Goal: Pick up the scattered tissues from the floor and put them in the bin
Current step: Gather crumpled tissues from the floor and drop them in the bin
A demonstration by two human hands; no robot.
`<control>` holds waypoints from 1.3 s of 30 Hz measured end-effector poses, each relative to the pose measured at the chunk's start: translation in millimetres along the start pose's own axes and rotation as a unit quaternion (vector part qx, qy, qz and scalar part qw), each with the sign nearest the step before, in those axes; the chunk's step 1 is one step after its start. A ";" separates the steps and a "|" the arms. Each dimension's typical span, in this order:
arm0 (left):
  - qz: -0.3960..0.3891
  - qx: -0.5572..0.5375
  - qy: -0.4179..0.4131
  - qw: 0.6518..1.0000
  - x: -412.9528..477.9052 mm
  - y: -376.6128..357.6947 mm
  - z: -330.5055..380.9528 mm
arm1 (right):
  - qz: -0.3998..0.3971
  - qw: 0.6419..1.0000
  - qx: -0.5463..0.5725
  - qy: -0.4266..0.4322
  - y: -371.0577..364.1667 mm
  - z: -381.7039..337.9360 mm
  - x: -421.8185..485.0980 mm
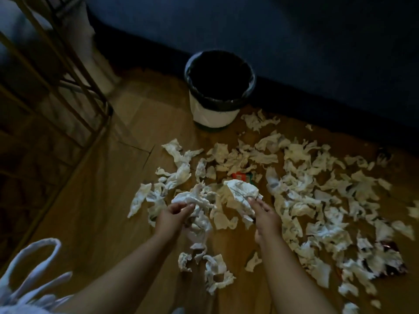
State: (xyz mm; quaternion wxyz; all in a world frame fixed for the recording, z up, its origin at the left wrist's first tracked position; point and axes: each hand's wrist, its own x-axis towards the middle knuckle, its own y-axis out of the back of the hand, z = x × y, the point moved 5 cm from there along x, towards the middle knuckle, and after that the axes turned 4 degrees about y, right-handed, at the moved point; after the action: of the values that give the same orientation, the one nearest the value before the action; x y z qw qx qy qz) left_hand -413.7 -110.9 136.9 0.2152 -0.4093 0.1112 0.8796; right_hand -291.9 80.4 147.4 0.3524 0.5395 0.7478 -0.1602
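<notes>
Several crumpled white tissues (317, 184) lie scattered over the wooden floor, mostly to the right and in front of me. My left hand (171, 217) is closed on a bunch of tissues (199, 214) that hangs below it. My right hand (265, 215) pinches a crumpled tissue (241, 190) held a little above the floor. The white bin (214, 114) with a black liner stands upright beyond the pile, near the dark wall, its mouth open.
A metal-framed rack (56, 82) stands at the left. A dark blue wall (294, 53) runs behind the bin. A small red and green wrapper (241, 176) lies among the tissues. White fabric loops (34, 275) hang at the bottom left. Bare wooden floor (108, 200) lies left of the pile.
</notes>
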 end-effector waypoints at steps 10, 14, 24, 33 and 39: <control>0.009 0.001 -0.054 0.999 25.4 -33.2 130.6 | -0.054 0.997 0.061 0.014 -61.8 -124.3 28.9; 0.007 -0.041 -0.029 0.999 61.9 -56.6 174.7 | -0.087 0.992 0.079 0.040 -94.4 -172.5 70.7; 0.055 -0.130 -0.022 0.990 199.4 -102.9 288.2 | -0.128 0.989 0.023 0.073 -205.3 -275.1 187.7; -0.012 -0.110 -0.049 0.993 262.0 -144.1 350.7 | -0.215 0.975 -0.022 0.061 -260.9 -301.6 247.5; 0.000 -0.065 -0.017 0.998 262.7 -144.1 333.8 | -0.209 0.976 -0.012 0.058 -239.6 -286.4 243.9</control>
State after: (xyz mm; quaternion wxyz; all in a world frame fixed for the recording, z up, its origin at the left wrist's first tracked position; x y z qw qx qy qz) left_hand -720.8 215.9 146.0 0.1902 -0.4074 0.0501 0.8918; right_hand -655.0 339.3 143.7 0.2735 0.3752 0.8652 -0.1894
